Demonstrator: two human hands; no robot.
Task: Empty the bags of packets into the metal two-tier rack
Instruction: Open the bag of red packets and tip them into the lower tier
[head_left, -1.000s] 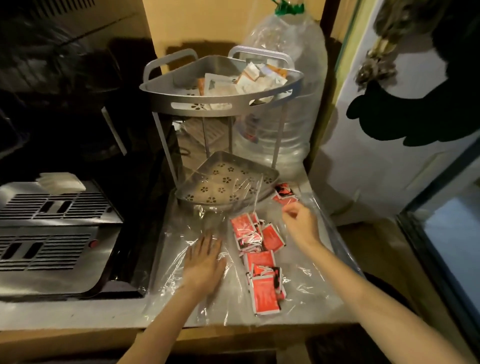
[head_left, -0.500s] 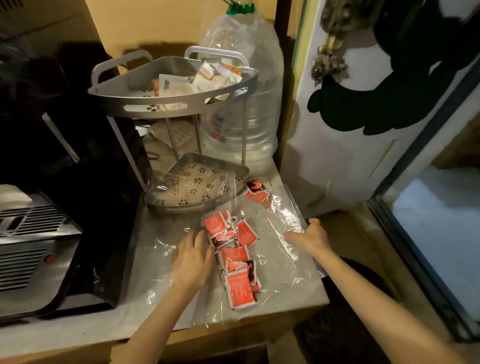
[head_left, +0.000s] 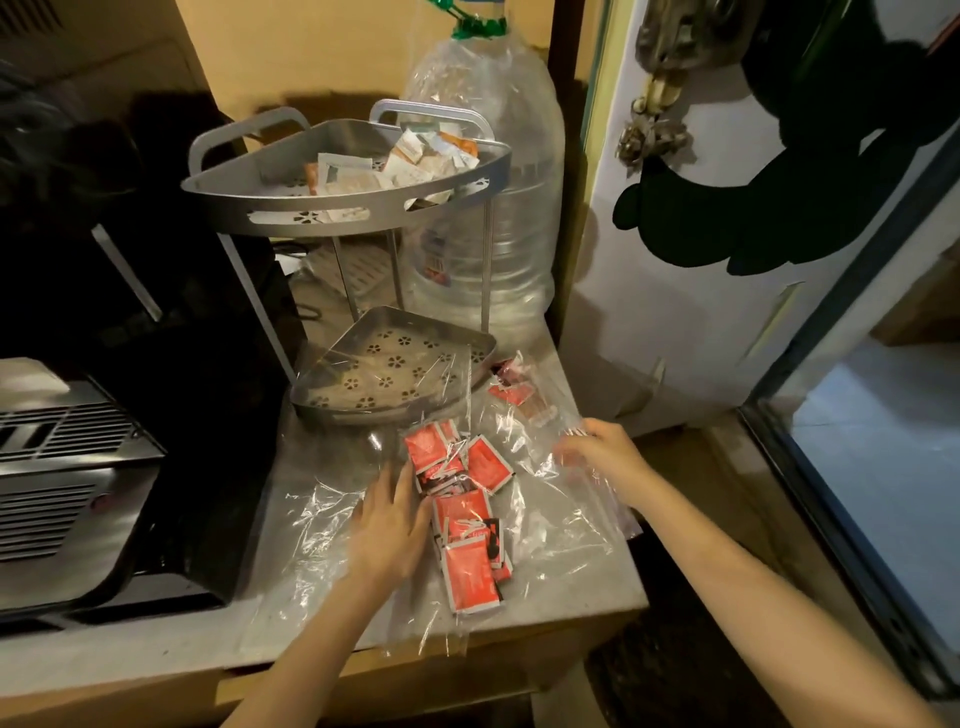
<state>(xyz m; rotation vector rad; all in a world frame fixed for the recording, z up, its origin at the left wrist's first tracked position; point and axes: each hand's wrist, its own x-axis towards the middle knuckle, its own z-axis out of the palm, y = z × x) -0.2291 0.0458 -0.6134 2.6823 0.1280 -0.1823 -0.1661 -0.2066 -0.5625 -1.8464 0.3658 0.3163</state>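
Note:
A clear plastic bag (head_left: 550, 525) lies flat on the grey counter (head_left: 156, 654), with several red packets (head_left: 465, 512) inside it. My left hand (head_left: 387, 525) presses flat on the bag, its fingers touching the left side of the red packets. My right hand (head_left: 597, 457) grips the bag's right edge near the counter's right side. The metal two-tier rack (head_left: 343, 208) stands behind the bag. Its top tier holds white and orange packets (head_left: 395, 166). The bag's far end lies over the bare lower tier (head_left: 384, 364). Two more red packets (head_left: 511, 382) sit by the rack's right corner.
A large clear water bottle (head_left: 498, 208) stands behind the rack on the right. A black and steel appliance (head_left: 78, 441) fills the left of the counter. A white door (head_left: 727, 286) stands at the right, past the counter's edge.
My right hand moved from the packets near the rack out to the bag's right edge and took hold of it. My left hand shifted right against the packets.

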